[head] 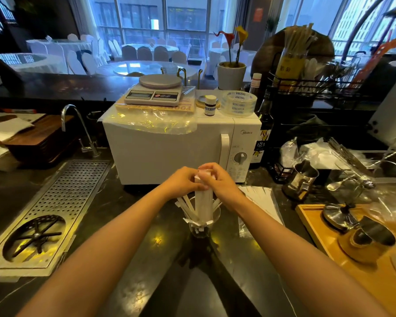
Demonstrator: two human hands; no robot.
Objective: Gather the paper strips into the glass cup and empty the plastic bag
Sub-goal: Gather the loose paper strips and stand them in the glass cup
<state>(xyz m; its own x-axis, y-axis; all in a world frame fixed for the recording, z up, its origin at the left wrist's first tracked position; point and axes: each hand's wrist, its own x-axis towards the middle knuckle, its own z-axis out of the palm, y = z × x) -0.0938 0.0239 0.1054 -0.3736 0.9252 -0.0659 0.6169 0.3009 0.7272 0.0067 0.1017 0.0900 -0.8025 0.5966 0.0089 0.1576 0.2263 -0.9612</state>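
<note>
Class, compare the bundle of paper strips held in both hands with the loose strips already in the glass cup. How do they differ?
The bundle stands upright and tightly packed; the loose strips lean outward, fanned apart. The left hand and right hand pinch the bundle's top; nothing holds the loose strips. Both are white paper with lower ends in the glass cup.

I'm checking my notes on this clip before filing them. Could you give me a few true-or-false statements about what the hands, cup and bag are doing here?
1. Both the left hand and right hand grip the bundle of paper strips. True.
2. The bundle stands in the glass cup. True.
3. The plastic bag lies left of the cup. False: it lies right.
4. The kitchen scale sits on the counter. False: it sits atop the microwave.
</note>
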